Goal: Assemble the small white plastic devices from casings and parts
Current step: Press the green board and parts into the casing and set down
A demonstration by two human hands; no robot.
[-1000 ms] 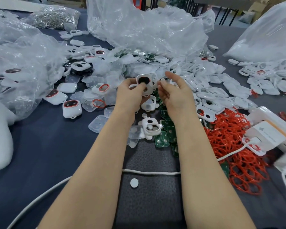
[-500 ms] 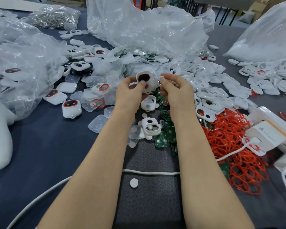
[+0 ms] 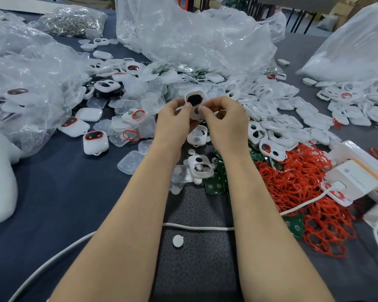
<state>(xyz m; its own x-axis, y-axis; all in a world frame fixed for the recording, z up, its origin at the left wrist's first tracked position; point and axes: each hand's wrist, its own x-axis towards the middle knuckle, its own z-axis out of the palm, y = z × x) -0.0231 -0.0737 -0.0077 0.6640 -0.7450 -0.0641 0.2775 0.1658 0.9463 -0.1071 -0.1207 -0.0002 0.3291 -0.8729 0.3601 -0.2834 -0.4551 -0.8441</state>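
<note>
Assembly step in hand, head view. Both hands meet above the middle of the counter, and the white casing sits between them, raised clear of the parts heaped below. The left hand closes its grip on the casing's left edge, thumb on the near face. The right hand closes its grip on the right edge, its thumb tip pressing beside the smaller opening. The casing's larger opening shows dark, filled by what appears to be a black insert; whether the right fingers also hold a small part cannot be told. Judged from this pose, the step is the seating of a part into the casing's openings, early in one unit's build, since no red ring lines it as on the finished device lying to the left. The next move likely calls for firm thumb pressure to seat the part flush, then a reach to the red rings on the right or the green boards between the forearms. Loose casings lie heaped beyond the right hand.
</note>
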